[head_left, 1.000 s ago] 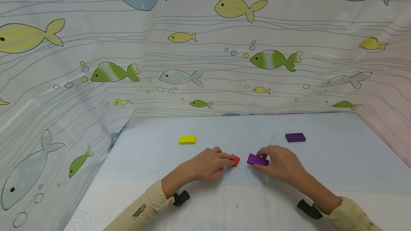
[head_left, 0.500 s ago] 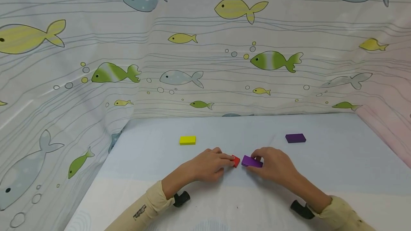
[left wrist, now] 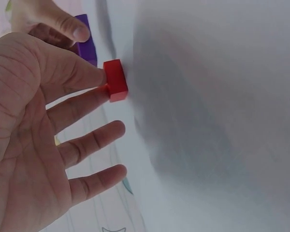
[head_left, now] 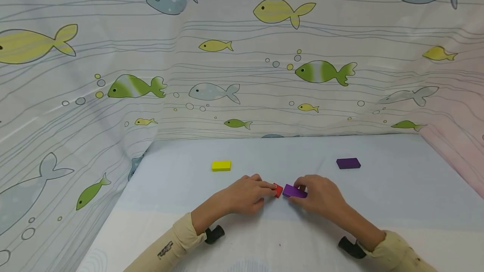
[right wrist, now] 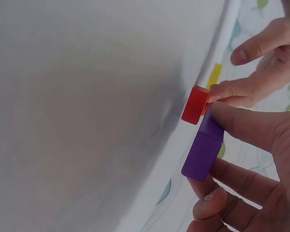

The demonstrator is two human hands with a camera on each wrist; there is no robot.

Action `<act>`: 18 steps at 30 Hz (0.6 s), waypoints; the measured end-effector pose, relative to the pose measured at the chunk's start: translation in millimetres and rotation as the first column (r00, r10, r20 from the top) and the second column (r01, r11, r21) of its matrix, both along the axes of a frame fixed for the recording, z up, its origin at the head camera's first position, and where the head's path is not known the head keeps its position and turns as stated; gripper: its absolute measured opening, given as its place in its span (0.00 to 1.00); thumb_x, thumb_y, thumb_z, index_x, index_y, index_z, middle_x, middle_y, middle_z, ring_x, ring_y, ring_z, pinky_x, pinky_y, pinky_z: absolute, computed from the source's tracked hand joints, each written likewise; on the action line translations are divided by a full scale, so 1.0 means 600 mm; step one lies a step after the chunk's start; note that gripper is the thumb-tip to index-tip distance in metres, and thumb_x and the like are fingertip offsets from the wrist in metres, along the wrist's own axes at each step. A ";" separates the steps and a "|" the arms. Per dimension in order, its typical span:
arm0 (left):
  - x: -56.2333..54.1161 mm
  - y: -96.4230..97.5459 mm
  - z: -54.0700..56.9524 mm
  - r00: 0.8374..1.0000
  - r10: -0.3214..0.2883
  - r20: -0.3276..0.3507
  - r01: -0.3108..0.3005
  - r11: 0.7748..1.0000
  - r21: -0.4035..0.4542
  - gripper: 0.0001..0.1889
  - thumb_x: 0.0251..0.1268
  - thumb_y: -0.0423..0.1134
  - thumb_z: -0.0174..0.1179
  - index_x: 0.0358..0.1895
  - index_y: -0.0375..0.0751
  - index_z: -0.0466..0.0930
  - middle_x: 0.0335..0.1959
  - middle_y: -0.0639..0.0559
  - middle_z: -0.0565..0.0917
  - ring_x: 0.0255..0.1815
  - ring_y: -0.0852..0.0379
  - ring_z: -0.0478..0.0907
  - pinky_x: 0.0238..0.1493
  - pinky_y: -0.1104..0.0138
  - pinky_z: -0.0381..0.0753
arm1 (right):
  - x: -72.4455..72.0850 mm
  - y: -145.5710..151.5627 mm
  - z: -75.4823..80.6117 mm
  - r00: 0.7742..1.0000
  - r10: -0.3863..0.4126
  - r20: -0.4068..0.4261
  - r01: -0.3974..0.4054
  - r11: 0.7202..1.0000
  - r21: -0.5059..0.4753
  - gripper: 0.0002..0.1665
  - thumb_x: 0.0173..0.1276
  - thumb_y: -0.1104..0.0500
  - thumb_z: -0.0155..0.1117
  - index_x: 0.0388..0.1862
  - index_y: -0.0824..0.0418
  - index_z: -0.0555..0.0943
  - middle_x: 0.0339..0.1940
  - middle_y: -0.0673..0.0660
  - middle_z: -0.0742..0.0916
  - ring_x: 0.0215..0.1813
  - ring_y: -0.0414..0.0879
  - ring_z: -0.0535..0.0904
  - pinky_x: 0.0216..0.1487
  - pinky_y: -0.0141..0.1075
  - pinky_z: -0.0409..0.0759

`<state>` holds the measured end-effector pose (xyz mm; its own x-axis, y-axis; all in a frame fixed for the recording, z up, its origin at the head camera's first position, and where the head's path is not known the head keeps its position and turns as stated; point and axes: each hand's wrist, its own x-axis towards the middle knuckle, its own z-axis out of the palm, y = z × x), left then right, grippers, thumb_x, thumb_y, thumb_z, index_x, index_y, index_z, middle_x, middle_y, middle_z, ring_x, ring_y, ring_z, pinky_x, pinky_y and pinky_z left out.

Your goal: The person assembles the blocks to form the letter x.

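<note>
A small red block [head_left: 278,190] is at the fingertips of my left hand [head_left: 245,195]. In the left wrist view the thumb and index finger of my left hand [left wrist: 34,130] hold the red block [left wrist: 116,81] at its side, the other visible fingers spread. My right hand [head_left: 323,194] grips a longer purple block [head_left: 293,191] between thumb and fingers. The purple block's left end is close beside the red one. In the right wrist view the purple block [right wrist: 203,150] overlaps the edge of the red block [right wrist: 195,105].
Farther back on the pale tabletop [head_left: 181,154] lie a yellow block [head_left: 221,166] at left and a dark purple block [head_left: 348,163] at right. A fish-patterned curtain [head_left: 242,70] rises behind the table. Black wrist mounts [head_left: 215,234] hang below both sleeves.
My right hand has moved left with the purple block, narrowing the gap to the red block. My left hand and the red block have stayed in place.
</note>
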<state>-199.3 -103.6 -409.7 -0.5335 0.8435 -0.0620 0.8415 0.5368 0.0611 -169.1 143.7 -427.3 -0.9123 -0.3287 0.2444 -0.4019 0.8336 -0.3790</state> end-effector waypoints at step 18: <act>0.001 0.001 0.002 1.000 0.007 0.004 -0.006 1.000 -0.012 0.21 0.69 0.39 0.54 0.63 0.53 0.79 0.64 0.59 0.77 0.53 0.56 0.72 0.51 0.61 0.74 | 0.006 -0.024 -0.001 0.997 -0.033 0.072 0.033 0.999 0.001 0.15 0.48 0.51 0.81 0.32 0.54 0.86 0.23 0.44 0.81 0.25 0.38 0.70 0.27 0.35 0.70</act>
